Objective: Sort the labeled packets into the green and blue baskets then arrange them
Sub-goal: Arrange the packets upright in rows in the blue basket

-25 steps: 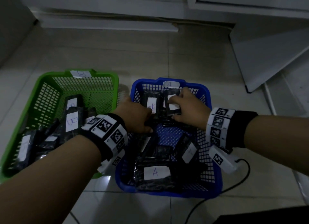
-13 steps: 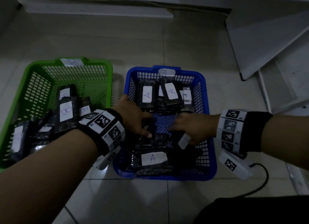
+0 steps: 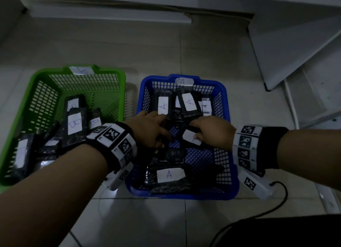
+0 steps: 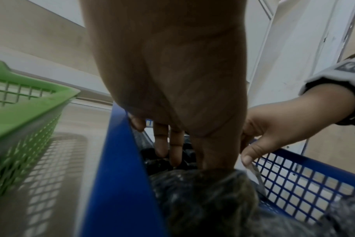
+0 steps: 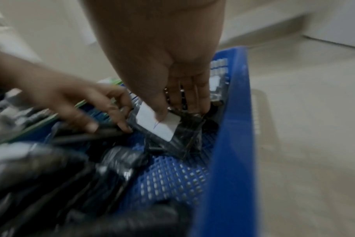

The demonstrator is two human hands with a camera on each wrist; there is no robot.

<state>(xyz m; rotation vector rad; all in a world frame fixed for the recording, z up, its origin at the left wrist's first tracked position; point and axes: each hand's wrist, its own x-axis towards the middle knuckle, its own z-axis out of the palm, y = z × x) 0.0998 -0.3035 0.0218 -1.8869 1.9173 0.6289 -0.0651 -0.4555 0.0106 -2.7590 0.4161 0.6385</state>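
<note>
Pale floor tiles [image 3: 92, 43] carry two baskets side by side in the head view: a green basket [image 3: 36, 84] on the left with packets marked B [image 3: 74, 124], and a blue basket [image 3: 228, 182] on the right with packets marked A [image 3: 170, 174]. Both hands are inside the blue one. The right hand [image 3: 212, 131] grips a black packet [image 3: 191, 137] with a white label, thumb on the label and the other fingers curled under its far edge; the packet sits tilted above the basket's middle. The left hand [image 3: 149, 128] reaches in from the left rim, its fingers bent down onto dark packets just beside the held one; whether they grip anything cannot be told here.

From the left wrist, the left hand [image 4: 172, 80] hangs over the blue basket's rim [image 4: 120, 160], fingers [image 4: 175, 149] fairly straight and pointing down among black packets, closed round nothing that shows. The right hand [image 4: 274, 128] pinches a white label edge to the right, thumb on top.

From the right wrist, blurred, the right hand [image 5: 168, 64] holds the packet [image 5: 172, 133] near the blue wall [image 5: 227, 144]: thumb pressed on the label, fingers [image 5: 195, 97] behind its upper edge. The left hand [image 5: 81, 102] touches a dark packet just left of it with loosely spread fingers.
</note>
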